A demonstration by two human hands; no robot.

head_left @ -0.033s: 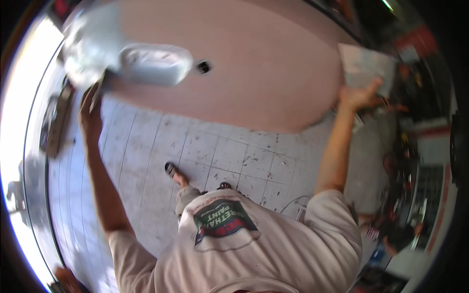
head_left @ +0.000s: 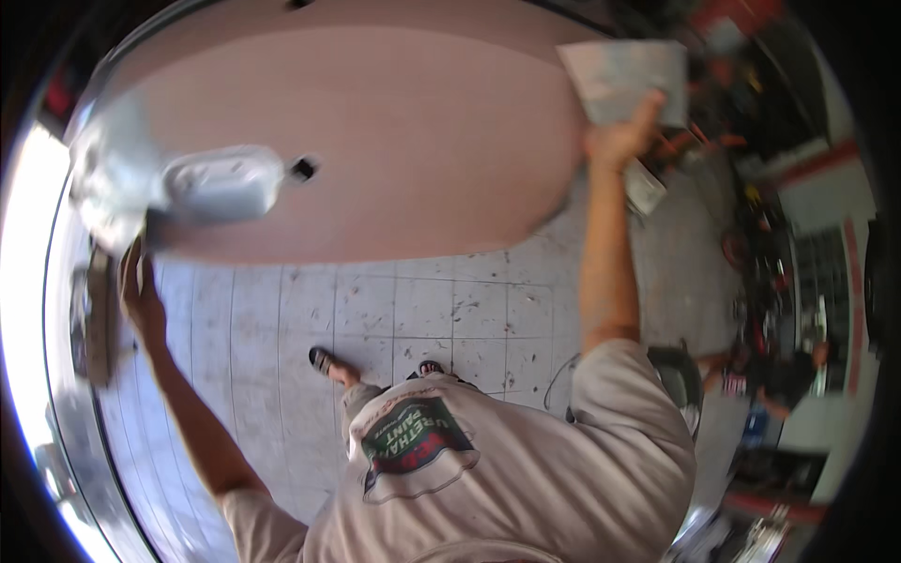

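Note:
A large pinkish-brown vehicle body panel [head_left: 404, 141] fills the upper half of the view. At its left are an oval handle recess [head_left: 221, 183], a small dark hole and a pale silvery patch [head_left: 111, 169]. My left hand [head_left: 143, 296] is at the panel's lower left edge, fingers raised and closed around a thin flat piece, dark at its tip [head_left: 161, 228]; blur hides its exact kind. Beyond the panel's right end, my right hand [head_left: 621, 141] grips a pale, smeared flat board [head_left: 631, 83], thumb lying on its face.
Under the panel is a tiled floor [head_left: 394, 300] with scattered dark specks. A long box-like object [head_left: 92, 324] lies at the left by the bright opening. On the right are cluttered equipment [head_left: 760, 253] and another person [head_left: 788, 375] in dark clothing.
My view has turned, so the panel appears farther left and more level. Both hands keep much the same places beside it, still holding the flat piece and the board.

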